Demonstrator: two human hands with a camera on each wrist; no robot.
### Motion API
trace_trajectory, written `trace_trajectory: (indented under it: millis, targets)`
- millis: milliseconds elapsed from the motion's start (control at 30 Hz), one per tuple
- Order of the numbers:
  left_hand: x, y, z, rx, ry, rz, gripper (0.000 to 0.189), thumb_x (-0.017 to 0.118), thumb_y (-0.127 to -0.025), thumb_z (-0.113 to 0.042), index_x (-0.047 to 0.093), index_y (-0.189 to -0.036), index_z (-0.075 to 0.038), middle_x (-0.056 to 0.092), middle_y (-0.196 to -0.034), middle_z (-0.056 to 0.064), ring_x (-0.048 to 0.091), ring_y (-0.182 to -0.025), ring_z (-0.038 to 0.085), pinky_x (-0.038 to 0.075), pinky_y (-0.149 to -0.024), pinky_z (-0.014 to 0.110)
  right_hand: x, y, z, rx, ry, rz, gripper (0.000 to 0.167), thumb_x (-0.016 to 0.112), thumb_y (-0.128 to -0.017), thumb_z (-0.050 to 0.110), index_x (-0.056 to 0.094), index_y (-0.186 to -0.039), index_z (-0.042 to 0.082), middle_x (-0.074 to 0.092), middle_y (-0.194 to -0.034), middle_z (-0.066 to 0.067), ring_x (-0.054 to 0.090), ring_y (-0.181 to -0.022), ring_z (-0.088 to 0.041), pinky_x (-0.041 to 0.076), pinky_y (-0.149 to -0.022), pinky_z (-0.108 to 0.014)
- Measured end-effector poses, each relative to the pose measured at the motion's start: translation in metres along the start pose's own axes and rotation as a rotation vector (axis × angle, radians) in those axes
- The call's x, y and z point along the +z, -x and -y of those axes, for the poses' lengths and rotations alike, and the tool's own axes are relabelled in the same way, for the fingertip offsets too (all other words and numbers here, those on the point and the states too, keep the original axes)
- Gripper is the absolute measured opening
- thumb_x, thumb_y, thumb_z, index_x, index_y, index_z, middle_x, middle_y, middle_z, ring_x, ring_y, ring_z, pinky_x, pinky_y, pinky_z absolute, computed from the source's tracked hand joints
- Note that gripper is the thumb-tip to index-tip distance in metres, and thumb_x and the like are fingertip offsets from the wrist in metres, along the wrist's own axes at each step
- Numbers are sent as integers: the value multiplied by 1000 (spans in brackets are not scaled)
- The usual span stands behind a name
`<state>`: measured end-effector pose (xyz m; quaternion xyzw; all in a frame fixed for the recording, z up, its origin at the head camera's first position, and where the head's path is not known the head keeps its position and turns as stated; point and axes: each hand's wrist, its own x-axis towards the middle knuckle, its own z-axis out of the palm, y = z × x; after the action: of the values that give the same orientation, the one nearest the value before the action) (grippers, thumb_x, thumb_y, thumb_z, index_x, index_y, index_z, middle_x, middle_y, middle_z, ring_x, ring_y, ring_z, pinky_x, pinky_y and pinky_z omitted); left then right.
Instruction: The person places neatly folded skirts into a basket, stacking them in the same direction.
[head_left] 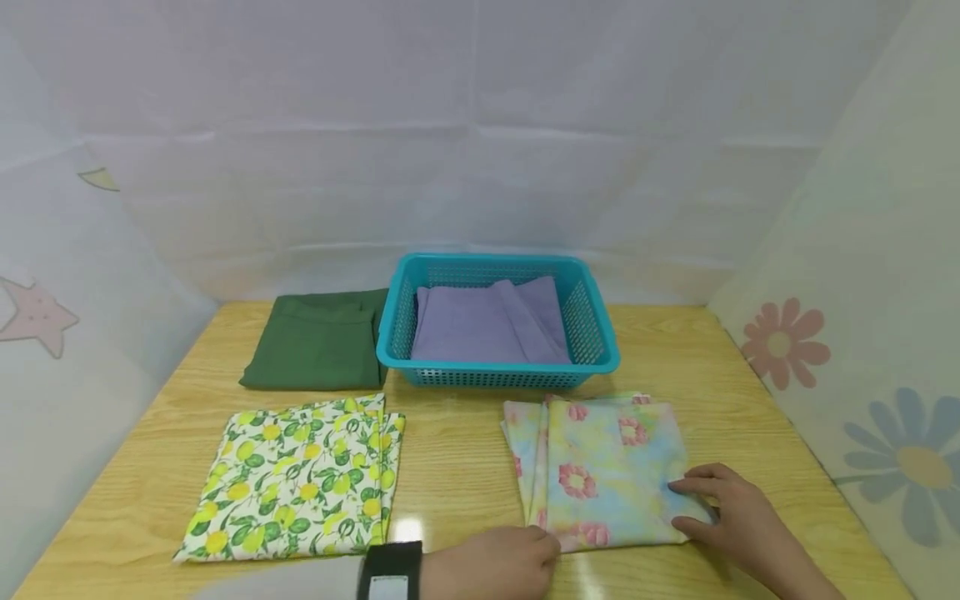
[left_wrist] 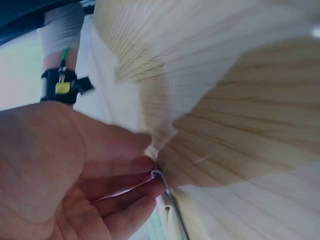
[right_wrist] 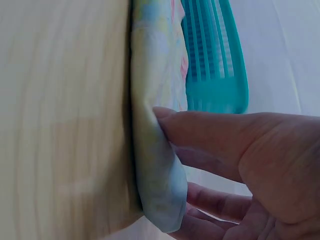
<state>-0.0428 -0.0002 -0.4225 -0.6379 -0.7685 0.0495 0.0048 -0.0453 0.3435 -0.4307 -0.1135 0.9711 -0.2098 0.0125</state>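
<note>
A folded pastel cloth with pink flowers (head_left: 618, 458) lies flat on the right half of the table. At its near left corner, my left hand (head_left: 498, 562) pinches the edge. The left wrist view shows the fingertips (left_wrist: 150, 162) meeting at a thin strip of that edge. My right hand (head_left: 738, 521) holds the cloth's right end near the front corner. In the right wrist view its thumb (right_wrist: 200, 130) presses the folded side, with the other fingers partly hidden behind the corner.
Behind the pastel cloth stands a blue plastic basket (head_left: 495, 377) holding a folded purple cloth (head_left: 472, 325). To the left lie a lemon-print cloth (head_left: 292, 483) and, farther back, a dark green cloth (head_left: 315, 346). White sheets (head_left: 345, 142) enclose the wooden table (head_left: 450, 475) at the back and sides.
</note>
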Motion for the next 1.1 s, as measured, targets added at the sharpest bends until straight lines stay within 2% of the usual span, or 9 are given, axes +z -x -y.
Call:
trace_trajectory:
  millis: [167,300,433,500,667,733,833,1000,1100]
  targets:
    - [0,46,2,-98,24,-10,17,65,-96,-34,72,-89,-20,56,-102,-13,44,-80,-3,38,-64,7,16,-11,35,-59,-145,29,39,86,-76,26,75,-110,10,59,-111,-6,63,-94,-28,58,-68,-26]
    - [-1,82,5,-197,185,-16,36,55,-100,-46,74,-100,-15,58,-115,-11,53,-93,-2,44,-71,8,27,-21,55,-154,-193,39,37,84,-80,28,75,-112,10,58,-111,-3,62,-93,-23,57,-66,-22]
    - [-8,107,8,-232,271,-9,46,50,-101,-51,72,-113,-12,60,-124,-7,57,-107,2,47,-83,11,33,-31,70,-225,-201,28,34,82,-83,27,75,-111,10,59,-109,0,61,-91,-18,56,-66,-20]
    - [-10,114,10,-244,293,4,34,57,-101,-40,71,-116,-13,60,-126,-7,58,-110,3,48,-85,12,35,-35,75,-245,-203,33,33,81,-84,28,75,-111,10,59,-108,0,61,-89,-15,56,-65,-20]
    - [-11,131,19,-321,564,-26,28,63,-99,-16,65,-126,-13,59,-131,-5,57,-116,8,51,-90,22,33,-40,75,-255,-288,97,29,75,-90,25,73,-114,9,61,-107,-1,61,-89,-13,56,-65,-21]
    - [-9,136,24,-372,667,-80,30,61,-100,-17,64,-130,-13,59,-131,-4,56,-119,10,51,-94,27,29,-41,71,-241,-352,116,28,73,-92,24,71,-116,8,63,-108,-2,63,-90,-13,57,-66,-22]
    - [-6,139,30,-468,704,-167,29,60,-101,-22,64,-129,-13,60,-128,-5,57,-118,11,51,-96,31,23,-44,59,-185,-440,128,32,71,-94,24,68,-120,7,65,-109,-4,64,-93,-13,58,-68,-25]
    - [-1,140,39,-685,759,-195,33,62,-100,-27,64,-128,-10,63,-127,-1,58,-118,16,50,-97,38,11,-49,36,-75,-569,161,45,64,-99,21,55,-134,-4,65,-120,-19,65,-100,-10,58,-75,-27]
    - [0,141,45,-763,923,-209,42,61,-100,-28,58,-135,-3,61,-131,9,61,-115,22,53,-93,39,7,-52,24,-5,-735,237,53,57,-103,17,39,-142,-13,55,-132,-31,64,-108,-10,57,-84,-29]
